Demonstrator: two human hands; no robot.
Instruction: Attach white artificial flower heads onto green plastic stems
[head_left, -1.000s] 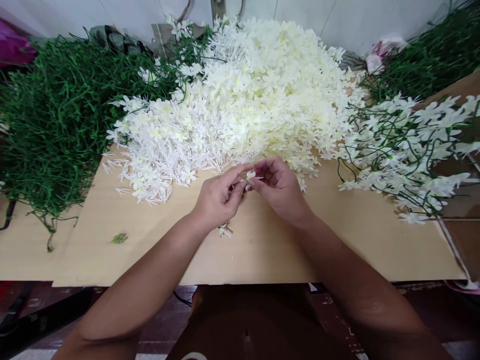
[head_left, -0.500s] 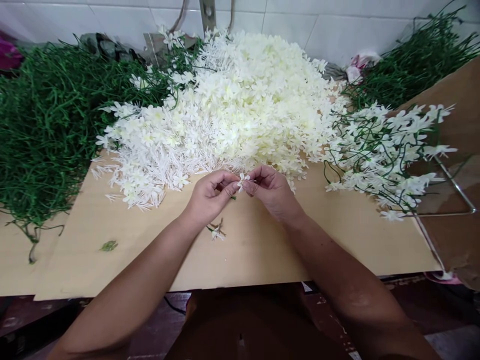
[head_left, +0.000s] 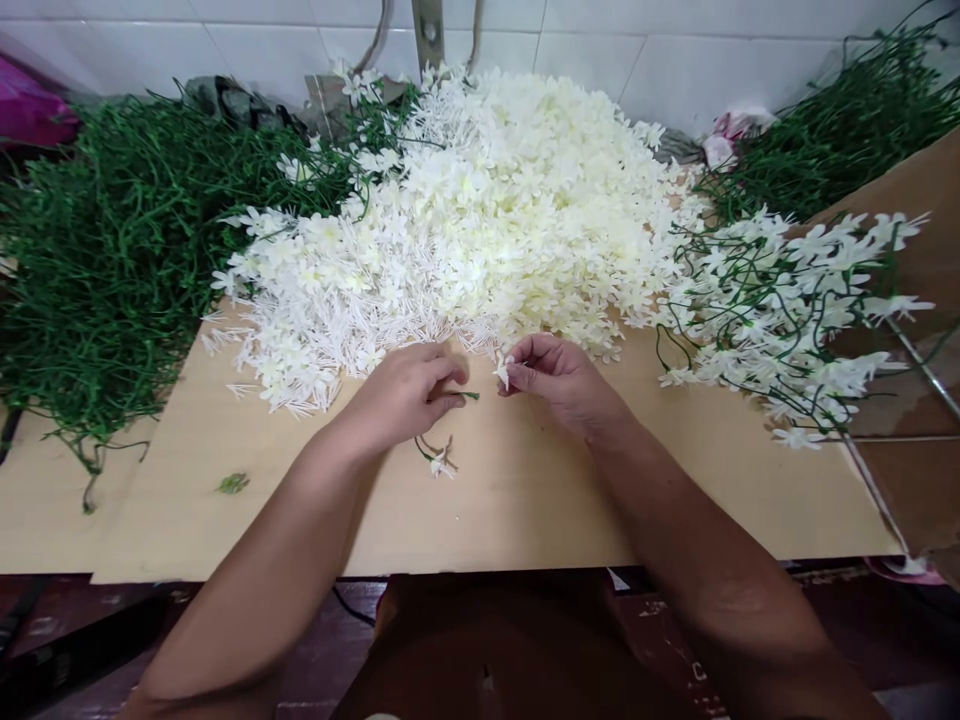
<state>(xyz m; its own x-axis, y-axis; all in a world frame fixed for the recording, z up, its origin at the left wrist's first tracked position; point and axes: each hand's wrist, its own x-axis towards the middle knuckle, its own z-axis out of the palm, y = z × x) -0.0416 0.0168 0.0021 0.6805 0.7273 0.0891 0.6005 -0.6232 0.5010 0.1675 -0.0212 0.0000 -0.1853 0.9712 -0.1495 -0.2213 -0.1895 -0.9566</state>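
Observation:
My left hand (head_left: pixel 416 392) is closed, with thumb and fingertips around a green artificial stem (head_left: pixel 469 395) whose tip pokes out past the thumb. Below that hand, a thin stem with a white flower (head_left: pixel 440 463) hangs or lies close to the board; whether it joins the held stem is hidden. Between the thumb and fingers of my right hand (head_left: pixel 555 378) is a small white artificial flower (head_left: pixel 503 371). A gap separates the two hands. Just beyond them spreads a big heap of loose white flowers (head_left: pixel 517 220).
Green stems (head_left: pixel 135 240) are piled at left, more green stems (head_left: pixel 847 130) at the back right. Stems bearing white flowers (head_left: pixel 780 300) lie at right beside a brown cardboard box (head_left: pixel 907 390). A green scrap (head_left: pixel 233 483) lies on the cardboard sheet (head_left: pixel 525 520). White tiles (head_left: pixel 585 60) stand behind.
My hands have parted from where they met at the flower. The white flower stays in my right hand, and the left has drawn away to the left. The view has shifted slightly.

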